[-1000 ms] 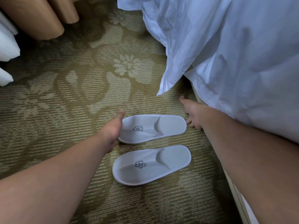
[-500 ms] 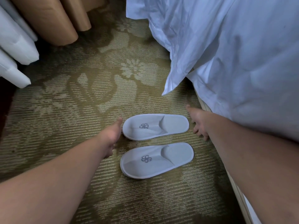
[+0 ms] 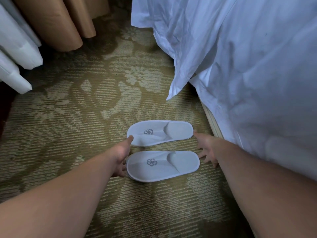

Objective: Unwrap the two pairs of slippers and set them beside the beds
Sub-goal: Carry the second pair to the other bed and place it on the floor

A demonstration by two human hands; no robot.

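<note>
far slipper (image 3: 159,132): flat on the carpet (image 3: 72,127), sole down, toe toward 3 o'clock, out of any wrapper that I can see
near slipper (image 3: 162,166): just beside the far one at its 6 o'clock side, parallel to it, a thin strip of carpet between the two, toe also toward 3 o'clock
bed (image 3: 212,124): its wooden edge runs at 3 o'clock of the pair, close by but not touching either toe; the white duvet (image 3: 231,66) hangs over it, one corner drooping toward the carpet at about 1 o'clock of the far slipper
left hand (image 3: 120,156): open, clamped on nothing, thumb tip touching the heel rim of the far slipper, fingers down by the heel of the near one at 9 o'clock
right hand (image 3: 208,148): open and spread, gripping nothing, forefinger tip at the toe of the far slipper, the other fingers splayed on the carpet at 3 o'clock of the near toe
risk, nudging: these look light and thin; I judge a push from one hand alone would skew a slipper and spoil the pairing
risk, lifting away: my fingers could drag a rim as they leave
risk, duvet: brushing its corner with my right forearm could pull it down over the toes
containers: none in view, no wrapper either
curtains (image 3: 51,24): folds at 11 o'clock, well apart
</note>
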